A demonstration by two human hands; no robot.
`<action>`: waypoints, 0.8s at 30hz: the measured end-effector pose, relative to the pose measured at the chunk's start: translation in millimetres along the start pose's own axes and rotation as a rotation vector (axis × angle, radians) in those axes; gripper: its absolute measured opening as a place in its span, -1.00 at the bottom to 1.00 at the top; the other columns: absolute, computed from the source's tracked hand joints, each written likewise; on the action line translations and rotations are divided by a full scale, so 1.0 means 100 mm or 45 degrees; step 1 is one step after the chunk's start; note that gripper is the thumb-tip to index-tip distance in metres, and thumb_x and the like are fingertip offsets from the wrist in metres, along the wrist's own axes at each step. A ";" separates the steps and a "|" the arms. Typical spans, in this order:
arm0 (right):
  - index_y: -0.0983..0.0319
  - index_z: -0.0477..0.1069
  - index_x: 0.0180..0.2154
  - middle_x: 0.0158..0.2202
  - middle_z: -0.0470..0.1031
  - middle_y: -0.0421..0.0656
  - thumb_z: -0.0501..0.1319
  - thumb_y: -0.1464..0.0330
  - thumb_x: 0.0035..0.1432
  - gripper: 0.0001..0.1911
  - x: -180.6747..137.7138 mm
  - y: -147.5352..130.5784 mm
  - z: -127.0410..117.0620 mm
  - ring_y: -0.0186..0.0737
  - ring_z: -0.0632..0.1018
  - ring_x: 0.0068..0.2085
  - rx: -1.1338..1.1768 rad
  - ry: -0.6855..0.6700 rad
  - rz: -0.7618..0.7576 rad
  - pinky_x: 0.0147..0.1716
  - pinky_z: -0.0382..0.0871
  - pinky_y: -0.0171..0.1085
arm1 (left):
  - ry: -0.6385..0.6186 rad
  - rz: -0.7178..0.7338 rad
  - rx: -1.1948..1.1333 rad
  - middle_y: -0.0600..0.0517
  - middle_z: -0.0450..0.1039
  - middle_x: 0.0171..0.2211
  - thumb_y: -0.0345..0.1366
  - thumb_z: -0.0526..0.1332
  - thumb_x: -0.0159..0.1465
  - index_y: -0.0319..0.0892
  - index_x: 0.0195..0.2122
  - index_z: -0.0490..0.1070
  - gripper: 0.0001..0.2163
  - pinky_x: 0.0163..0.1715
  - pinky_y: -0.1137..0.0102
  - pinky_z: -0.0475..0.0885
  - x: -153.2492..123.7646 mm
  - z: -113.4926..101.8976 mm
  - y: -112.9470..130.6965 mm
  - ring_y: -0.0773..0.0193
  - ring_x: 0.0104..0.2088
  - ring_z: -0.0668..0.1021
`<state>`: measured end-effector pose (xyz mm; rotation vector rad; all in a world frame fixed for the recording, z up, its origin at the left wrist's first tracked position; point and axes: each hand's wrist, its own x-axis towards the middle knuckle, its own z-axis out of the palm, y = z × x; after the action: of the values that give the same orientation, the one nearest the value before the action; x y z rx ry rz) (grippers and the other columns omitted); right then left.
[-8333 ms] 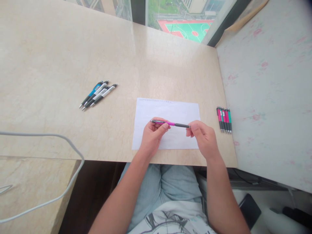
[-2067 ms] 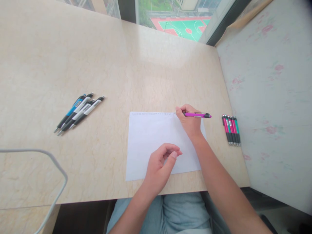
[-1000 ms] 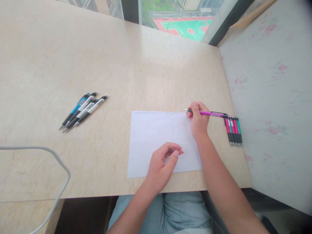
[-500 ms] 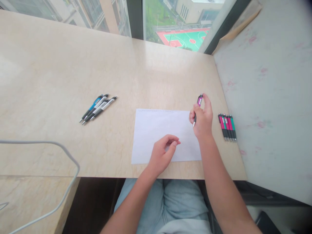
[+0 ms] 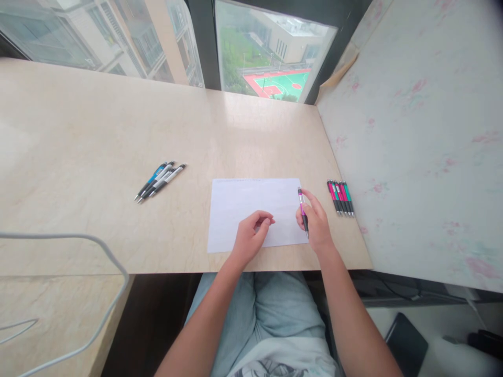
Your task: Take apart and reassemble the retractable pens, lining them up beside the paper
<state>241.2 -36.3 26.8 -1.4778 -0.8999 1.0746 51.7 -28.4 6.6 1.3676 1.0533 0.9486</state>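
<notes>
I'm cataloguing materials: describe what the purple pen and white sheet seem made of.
Purple pen: probably plastic, given its smooth-looking coloured barrel; the dark lower section looks matte, possibly rubber. White sheet: likely matte paper, thin, flat, without glossy reflections.

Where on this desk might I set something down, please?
Bare desk lies between the pen pile and the paper, and from the paper to the window. It is crowded around the left hand, the right hand with the purple pen, and the pen row.
</notes>
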 end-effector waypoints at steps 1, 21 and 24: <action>0.22 0.23 0.23 -0.65 0.25 -0.41 0.10 0.23 0.20 -0.42 -0.03 0.03 -0.06 -0.38 0.21 -0.63 -0.072 -0.002 0.022 -0.63 0.07 -0.39 | 0.010 0.001 -0.005 -0.06 0.61 -0.24 -0.24 0.15 0.33 -0.16 -0.19 0.48 -0.84 -0.10 0.26 0.49 0.00 0.00 0.00 0.16 -0.18 0.64; 0.17 0.40 -0.46 -0.51 0.49 -0.16 0.17 0.19 0.15 -0.78 -0.08 0.12 -0.78 -0.14 0.47 -0.42 -1.464 0.274 -0.038 -0.40 0.18 -0.22 | 0.025 -0.042 -0.115 -0.06 0.61 -0.25 -0.21 0.18 0.32 -0.17 -0.20 0.48 -0.83 -0.10 0.28 0.48 0.01 -0.01 -0.03 0.18 -0.17 0.63; 0.18 0.44 -0.42 -0.44 0.54 -0.11 0.16 0.23 0.15 -0.80 0.02 0.09 -0.89 -0.11 0.48 -0.38 -1.545 0.344 -0.060 -0.39 0.18 -0.22 | 0.019 -0.032 -0.117 -0.06 0.61 -0.24 -0.21 0.17 0.33 -0.18 -0.18 0.47 -0.83 -0.08 0.28 0.48 0.01 -0.02 -0.04 0.18 -0.16 0.63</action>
<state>326.1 -63.3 21.9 -2.4620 -1.4742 0.1777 50.1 -26.9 2.4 1.2708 1.0237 0.9781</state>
